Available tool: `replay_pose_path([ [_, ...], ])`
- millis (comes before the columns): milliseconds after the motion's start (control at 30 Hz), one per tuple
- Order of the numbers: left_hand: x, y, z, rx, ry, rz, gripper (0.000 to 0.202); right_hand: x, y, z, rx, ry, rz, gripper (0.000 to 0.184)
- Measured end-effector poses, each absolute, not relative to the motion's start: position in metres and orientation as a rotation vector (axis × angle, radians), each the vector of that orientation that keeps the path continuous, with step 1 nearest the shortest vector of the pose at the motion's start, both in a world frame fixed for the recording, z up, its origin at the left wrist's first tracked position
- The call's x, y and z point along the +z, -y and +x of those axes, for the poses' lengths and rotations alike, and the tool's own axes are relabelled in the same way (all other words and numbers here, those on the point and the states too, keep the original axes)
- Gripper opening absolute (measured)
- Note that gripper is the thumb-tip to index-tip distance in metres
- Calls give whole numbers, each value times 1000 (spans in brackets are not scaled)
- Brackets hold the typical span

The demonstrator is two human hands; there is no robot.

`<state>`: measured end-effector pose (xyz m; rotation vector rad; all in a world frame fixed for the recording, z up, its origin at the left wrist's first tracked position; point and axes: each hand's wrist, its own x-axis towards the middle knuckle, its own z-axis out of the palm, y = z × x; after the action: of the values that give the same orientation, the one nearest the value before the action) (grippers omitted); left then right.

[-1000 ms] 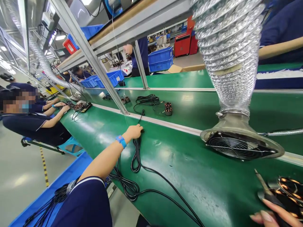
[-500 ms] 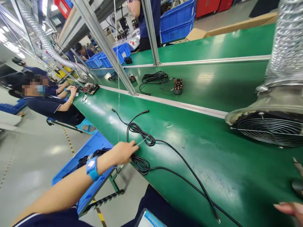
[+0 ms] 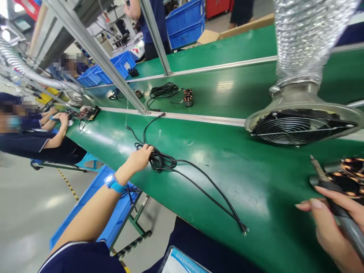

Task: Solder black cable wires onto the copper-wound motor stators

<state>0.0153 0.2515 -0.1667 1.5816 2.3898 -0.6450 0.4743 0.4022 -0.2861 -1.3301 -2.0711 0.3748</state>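
My left hand (image 3: 140, 157) is closed on a coiled bundle of black cables (image 3: 163, 161) on the green bench, its fingers pressed down at the bundle's left end. Two cable tails run toward the front right and finish in stripped coloured wire ends (image 3: 245, 230). Their connector ends point up and left. At the right edge my right hand (image 3: 330, 227) has thumb and forefinger around a soldering iron (image 3: 339, 210), whose tip points up and left. Copper-wound motor stators (image 3: 351, 170) lie just beyond the iron, partly cut off by the frame.
A fan hood (image 3: 284, 129) on a foil duct hangs over the right side. Behind the metal rail lie another cable coil (image 3: 163, 90) and a stator (image 3: 188, 98). A blue bin (image 3: 93, 204) with cables stands below the bench's left edge. Co-workers sit at far left.
My left hand has drawn the two cable bundles together and shifted them up and left. The view has swung right, bringing the soldering iron, my right hand and stators further into sight.
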Motion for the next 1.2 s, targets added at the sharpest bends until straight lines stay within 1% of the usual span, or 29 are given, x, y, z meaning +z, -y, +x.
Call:
replay_pose_path([
  [67,-156,-252,23,-494,-2381,1567,43,-264,-395,463,385,2110,-1313,30],
  [167,-148,-250,49,-267,-2191,1566,33,-244,-392,451,414,2249,-1085,24],
  [267,-159,-251,89,-216,-1809,1634,32,-236,-389,440,479,2282,-829,26],
  [333,-172,-257,120,-217,-1569,1719,35,-233,-385,433,486,2282,-745,30],
  [433,-188,-275,165,-228,-1375,1862,36,-229,-375,428,505,2357,-724,32],
  [500,-195,-290,192,-194,-1293,1958,35,-225,-369,431,476,2401,-752,30],
  [633,-202,-314,233,-145,-1144,2141,36,-214,-365,456,208,2454,-870,23],
  [700,-204,-322,242,-171,-1156,2163,33,-211,-369,476,27,2412,-985,21],
  [767,-206,-327,244,-195,-1254,2130,35,-212,-378,496,-135,2334,-1110,20],
  [867,-208,-333,238,-70,-1396,2078,33,-219,-397,512,-288,2325,-1190,20],
  [1000,-210,-336,226,267,-1453,1972,23,-234,-423,500,-343,2407,-1156,21],
  [1133,-214,-333,212,368,-1512,1729,25,-245,-437,477,-394,2448,-1183,22],
  [1200,-217,-332,206,399,-1540,1537,18,-248,-435,467,-377,2457,-1125,20],
])
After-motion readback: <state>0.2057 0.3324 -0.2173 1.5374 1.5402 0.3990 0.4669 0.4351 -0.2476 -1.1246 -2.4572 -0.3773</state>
